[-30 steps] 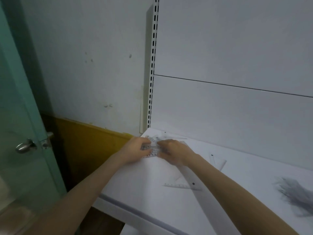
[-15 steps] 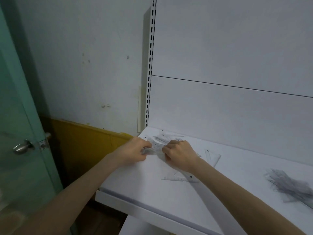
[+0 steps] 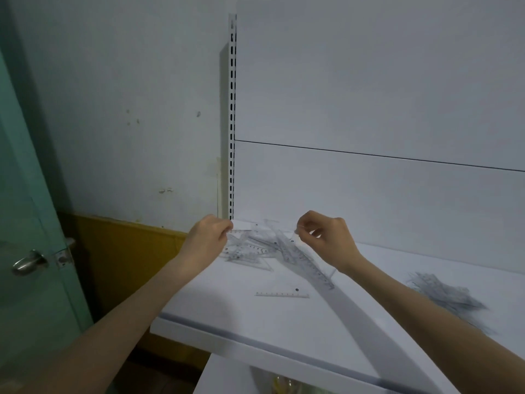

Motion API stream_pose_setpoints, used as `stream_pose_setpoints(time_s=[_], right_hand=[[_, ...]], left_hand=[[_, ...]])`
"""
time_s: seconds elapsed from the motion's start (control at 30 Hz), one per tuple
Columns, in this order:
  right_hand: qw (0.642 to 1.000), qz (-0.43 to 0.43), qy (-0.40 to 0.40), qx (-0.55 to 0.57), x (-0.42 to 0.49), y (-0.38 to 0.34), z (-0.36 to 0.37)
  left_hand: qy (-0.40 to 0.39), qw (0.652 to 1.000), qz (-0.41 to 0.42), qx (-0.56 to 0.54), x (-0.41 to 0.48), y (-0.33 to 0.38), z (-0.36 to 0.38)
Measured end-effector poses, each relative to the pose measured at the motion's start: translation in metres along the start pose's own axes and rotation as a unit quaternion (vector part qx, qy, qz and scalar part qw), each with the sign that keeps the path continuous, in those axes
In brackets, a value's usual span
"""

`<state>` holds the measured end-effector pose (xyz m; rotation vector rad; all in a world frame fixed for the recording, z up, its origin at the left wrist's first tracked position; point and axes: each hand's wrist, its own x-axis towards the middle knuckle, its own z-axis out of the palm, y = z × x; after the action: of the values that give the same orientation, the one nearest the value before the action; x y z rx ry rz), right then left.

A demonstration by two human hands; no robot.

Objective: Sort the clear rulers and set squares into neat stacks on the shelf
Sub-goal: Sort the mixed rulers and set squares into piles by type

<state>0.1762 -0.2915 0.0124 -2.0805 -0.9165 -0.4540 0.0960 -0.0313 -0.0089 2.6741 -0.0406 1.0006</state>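
The left hand (image 3: 208,240) and right hand (image 3: 329,237) seem to pinch one clear plastic ruler (image 3: 244,230) above the jumbled far-left heap of transparent rulers (image 3: 255,248), so sorting looks barely begun.

On the shelf (image 3: 255,322), a ruler pile (image 3: 255,247) lies back-left, another heap (image 3: 446,291) right.

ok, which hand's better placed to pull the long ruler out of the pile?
Right. The right hand looks to pinch the long ruler at its far end. The left hand is curled at the opposite edge of the pile, likely better steadying it.
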Motion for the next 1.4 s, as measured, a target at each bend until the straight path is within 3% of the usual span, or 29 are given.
stream_pose_setpoints(time_s=[0.1, 0.23, 0.37, 0.47, 0.8, 1.0, 1.13, 1.27, 1.4], right_hand=[[0.992, 0.064, -0.030, 0.100, -0.008, -0.007, -0.020], [0.982, 0.113, -0.043, 0.147, -0.018, -0.007, -0.041], [0.977, 0.148, -0.024, 0.153, -0.035, 0.000, -0.065], [0.974, 0.172, -0.012, 0.148, -0.052, 0.005, -0.089], [0.952, 0.270, 0.127, 0.069, -0.129, 0.035, -0.200], [0.933, 0.305, 0.191, 0.008, -0.169, 0.056, -0.246], [0.926, 0.325, 0.190, -0.033, -0.176, 0.075, -0.251], [0.924, 0.337, 0.182, -0.006, -0.170, 0.100, -0.242], [0.938, 0.328, 0.114, 0.015, -0.154, 0.120, -0.221]], left_hand=[[0.045, 0.999, 0.019, -0.023, 0.002, 0.011, -0.005], [0.070, 0.990, 0.011, -0.120, 0.009, 0.038, -0.010], [0.016, 0.954, -0.091, -0.286, 0.015, 0.078, -0.008], [-0.016, 0.941, -0.106, -0.322, 0.021, 0.104, 0.001], [-0.123, 0.910, -0.088, -0.386, 0.038, 0.200, 0.060], [-0.179, 0.917, -0.042, -0.355, 0.035, 0.246, 0.087], [-0.182, 0.928, -0.033, -0.324, 0.033, 0.255, 0.100], [-0.178, 0.933, -0.050, -0.309, 0.030, 0.245, 0.103], [-0.173, 0.940, -0.082, -0.281, 0.022, 0.228, 0.099]])
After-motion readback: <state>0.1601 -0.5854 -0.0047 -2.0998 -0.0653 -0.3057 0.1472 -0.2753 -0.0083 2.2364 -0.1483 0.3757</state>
